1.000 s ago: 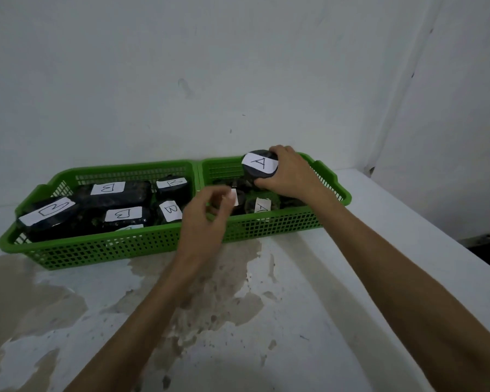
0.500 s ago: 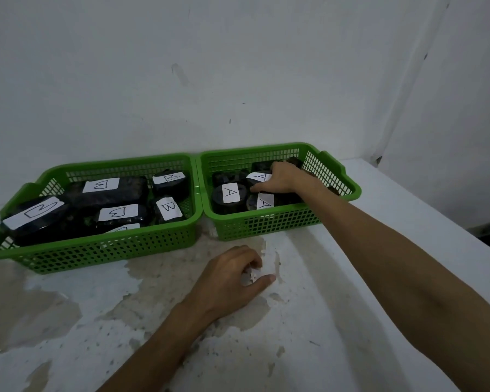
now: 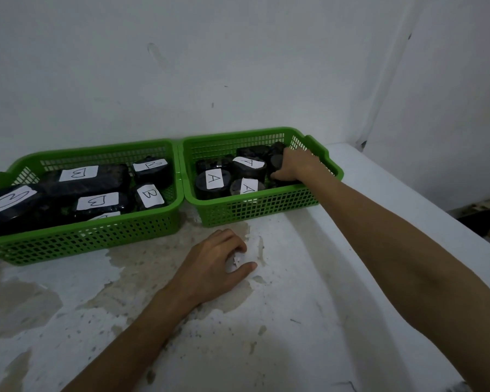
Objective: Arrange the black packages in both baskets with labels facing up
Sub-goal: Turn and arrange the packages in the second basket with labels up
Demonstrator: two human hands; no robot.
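Observation:
Two green baskets stand side by side against the wall. The left basket (image 3: 96, 241) holds several black packages with white B labels (image 3: 92, 201) facing up. The right basket (image 3: 255, 207) holds round black packages, three with A labels (image 3: 214, 179) up. My right hand (image 3: 294, 165) reaches into the right basket's far right corner and grips a black round package (image 3: 276, 159) that shows no label. My left hand (image 3: 215, 261) rests on the table in front of the baskets, fingers curled, holding nothing.
The white table top (image 3: 294, 321) has worn, stained patches. White walls meet in a corner behind the baskets. The table's right edge (image 3: 436, 210) drops to a dark floor area.
My right hand set the A-labelled round package down in the right basket and moved to the far right corner onto another package. My left hand dropped onto the table.

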